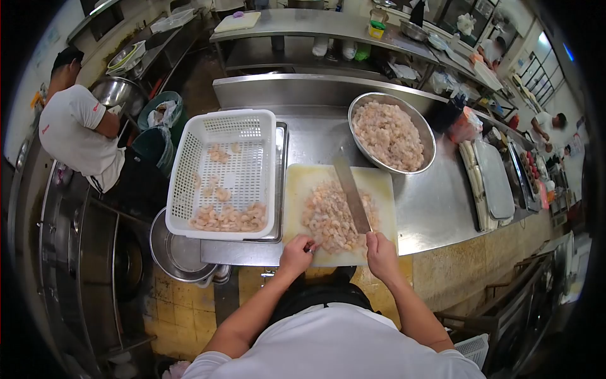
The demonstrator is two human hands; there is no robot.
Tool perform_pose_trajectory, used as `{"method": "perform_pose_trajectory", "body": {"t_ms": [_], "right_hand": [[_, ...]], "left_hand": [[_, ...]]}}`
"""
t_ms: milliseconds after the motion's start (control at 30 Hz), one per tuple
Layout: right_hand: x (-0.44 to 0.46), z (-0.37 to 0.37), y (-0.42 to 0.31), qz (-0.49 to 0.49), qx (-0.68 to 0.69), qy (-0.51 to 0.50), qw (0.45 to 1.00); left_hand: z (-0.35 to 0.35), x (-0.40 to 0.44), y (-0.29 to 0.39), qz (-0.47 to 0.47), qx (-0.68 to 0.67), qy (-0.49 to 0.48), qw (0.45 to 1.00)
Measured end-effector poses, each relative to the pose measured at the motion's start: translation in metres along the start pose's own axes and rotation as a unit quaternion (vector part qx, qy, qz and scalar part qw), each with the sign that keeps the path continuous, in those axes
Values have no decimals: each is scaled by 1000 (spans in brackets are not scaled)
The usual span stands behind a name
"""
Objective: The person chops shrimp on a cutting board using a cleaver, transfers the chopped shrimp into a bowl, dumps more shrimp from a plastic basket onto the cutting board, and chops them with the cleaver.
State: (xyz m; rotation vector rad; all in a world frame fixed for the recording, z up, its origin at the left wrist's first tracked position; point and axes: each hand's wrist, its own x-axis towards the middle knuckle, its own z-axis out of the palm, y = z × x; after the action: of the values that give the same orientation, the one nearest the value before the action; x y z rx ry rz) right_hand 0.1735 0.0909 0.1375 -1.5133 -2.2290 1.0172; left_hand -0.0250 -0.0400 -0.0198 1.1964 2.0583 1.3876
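Steel table [429, 215] in a kitchen, cutting board [293, 189] at near edge. R hand [382, 251] grips knife [353, 196] over chopped shrimp [328, 218] on board; L hand [299, 254] at board's near-left edge, fingers curled, can't tell if holding anything. Basket [270, 177] w/ shrimp L of board, heaped bowl [432, 148] beyond, to R.

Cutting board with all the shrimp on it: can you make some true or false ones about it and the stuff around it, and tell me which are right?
1. The right hand holds the kitchen knife. True.
2. The cutting board is on the left side of the white basket. False: it is on the right side.
3. Chopped shrimp lies on the cutting board. True.
4. The steel bowl is empty. False: it is heaped with pale pink pieces.
5. The white basket has holes in its bottom. True.
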Motion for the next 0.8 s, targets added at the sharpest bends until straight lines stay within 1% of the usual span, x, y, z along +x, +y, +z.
{"method": "perform_pose_trajectory", "body": {"t_ms": [67, 167, 267, 400, 467, 500, 600, 700, 800], "right_hand": [[7, 23, 35, -15, -26, 6, 1000], [12, 32, 56, -19, -40, 4, 999], [11, 20, 40, -8, -12, -5, 1000], [3, 4, 11, 3, 25, 13, 1000], [11, 35, 50, -70, -8, 11, 997], [12, 39, 48, -107, -26, 12, 994], [12, 29, 33, -39, -39, -5, 998], [4, 12, 6, -21, -12, -5, 1000], [7, 30, 19, -37, -32, -2, 999]], "left_hand": [[-2, -1, 3, -7, 4, -3, 1000], [-3, 2, 10, -15, 4, -9, 1000], [-5, -2, 10, -17, 7, -11, 1000], [-2, 2, 9, -5, -1, 0, 1000], [-3, 0, 9, -8, 3, -5, 1000], [-5, 0, 11, -13, 7, -10, 1000], [-4, 4, 10, -10, 3, -4, 1000], [-2, 0, 7, -12, -6, -1, 1000], [-4, -1, 11, -14, -2, -4, 1000]]}}
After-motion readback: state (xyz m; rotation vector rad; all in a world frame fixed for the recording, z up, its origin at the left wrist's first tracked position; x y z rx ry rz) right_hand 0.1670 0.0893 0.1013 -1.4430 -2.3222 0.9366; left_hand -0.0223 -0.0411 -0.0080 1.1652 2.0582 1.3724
